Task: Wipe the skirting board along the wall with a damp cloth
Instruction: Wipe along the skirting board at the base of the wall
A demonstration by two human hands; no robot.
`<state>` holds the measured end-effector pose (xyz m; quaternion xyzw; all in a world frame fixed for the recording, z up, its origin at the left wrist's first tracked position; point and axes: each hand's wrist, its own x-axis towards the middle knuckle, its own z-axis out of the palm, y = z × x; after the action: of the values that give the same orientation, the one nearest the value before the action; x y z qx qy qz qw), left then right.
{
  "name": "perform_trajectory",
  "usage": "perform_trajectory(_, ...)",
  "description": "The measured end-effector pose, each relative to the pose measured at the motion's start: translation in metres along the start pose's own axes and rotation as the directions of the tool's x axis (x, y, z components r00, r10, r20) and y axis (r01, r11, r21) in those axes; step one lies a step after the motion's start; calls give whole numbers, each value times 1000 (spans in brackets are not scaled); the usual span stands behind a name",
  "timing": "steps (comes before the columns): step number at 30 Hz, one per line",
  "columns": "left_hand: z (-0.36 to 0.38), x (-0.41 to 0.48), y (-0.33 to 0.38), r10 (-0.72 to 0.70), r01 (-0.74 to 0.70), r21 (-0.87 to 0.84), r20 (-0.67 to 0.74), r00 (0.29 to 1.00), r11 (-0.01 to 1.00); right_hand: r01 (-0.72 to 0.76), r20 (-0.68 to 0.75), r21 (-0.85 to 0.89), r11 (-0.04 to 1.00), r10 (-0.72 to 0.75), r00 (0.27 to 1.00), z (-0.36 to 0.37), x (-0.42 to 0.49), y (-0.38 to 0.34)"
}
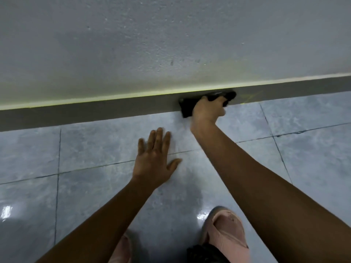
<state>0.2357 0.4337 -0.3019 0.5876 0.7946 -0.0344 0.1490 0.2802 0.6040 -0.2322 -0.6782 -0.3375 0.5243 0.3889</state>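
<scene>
A grey skirting board runs along the foot of the pale wall, rising from left to right across the view. My right hand grips a black cloth and presses it flat against the board, right of centre. The cloth covers the board's full height there and reaches from its top edge to the floor. My left hand lies flat on the tiled floor with its fingers spread, a short way in front of the board and left of the cloth. It holds nothing.
Glossy grey floor tiles with dark grout lines fill the foreground. My feet in pink shoes stand at the bottom edge. Faint yellow marks show on the board just right of the cloth. The rough wall rises above.
</scene>
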Motion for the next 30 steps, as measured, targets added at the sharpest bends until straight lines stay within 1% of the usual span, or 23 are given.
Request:
perform_trajectory(1,0,0,1,-1,1,2,3,1000,1000,76,-49,-43,996,-79,996,-12,13,-3)
perform_trajectory(2,1,1,2,-1,1,0,10,1000,1000,121,-71,-115,986,-130,989,-25,27,-6)
perform_trajectory(3,2,1,3,0,1,-10,17,1000,1000,122,-67,-207,971,-138,988,-37,38,-8)
perform_trajectory(5,1,0,5,15,-15,-51,-11,1000,999,66,-47,-353,933,-88,995,-53,55,-8)
perform_trajectory(8,2,6,11,104,-107,-51,-61,993,993,33,57,-418,908,-10,998,-52,57,-3)
perform_trajectory(10,0,18,20,141,-143,-37,-61,988,989,52,113,-391,919,-8,994,-49,51,0)
perform_trajectory(11,-1,26,26,152,-154,-33,-56,987,988,71,98,-357,931,-38,994,-48,50,-2)
perform_trajectory(14,-4,41,39,221,-223,-43,-48,974,974,99,-93,-156,983,-114,989,-60,61,-29)
perform_trajectory(15,-4,43,42,256,-258,-39,-46,965,965,77,-166,-57,995,-85,982,-65,72,-37)
perform_trajectory(16,-4,43,44,290,-291,-25,-38,956,956,8,-214,50,999,2,977,-72,82,-44)
perform_trajectory(17,-3,44,45,312,-312,-9,-29,950,950,-71,-228,105,992,93,969,-79,90,-47)
perform_trajectory(18,-1,44,46,319,-319,-1,-25,948,948,-118,-218,110,987,140,966,-84,93,-47)
perform_trajectory(20,1,45,49,307,-308,-13,-32,951,951,-116,-114,-5,993,115,987,-87,92,-40)
perform_trajectory(22,1,48,53,294,-294,-28,-24,956,955,-142,-12,-102,985,141,990,-83,87,-25)
perform_trajectory(23,1,49,54,290,-290,-21,-12,957,957,-129,23,-158,979,134,991,-80,84,-21)
perform_trajectory(24,0,52,56,288,-288,-7,-3,958,958,-59,38,-246,967,71,997,-80,85,-19)
perform_trajectory(25,-2,55,57,291,-291,13,5,957,957,1,34,-301,954,10,999,-81,86,-22)
perform_trajectory(27,-8,64,58,317,-318,58,21,948,946,68,-31,-380,923,-86,996,-87,93,-35)
perform_trajectory(29,-13,72,58,344,-348,84,58,937,934,84,-113,-371,925,-135,984,-97,106,-51)
perform_trajectory(30,-14,75,58,348,-353,75,74,935,932,71,-105,-380,922,-119,987,-103,114,-56)
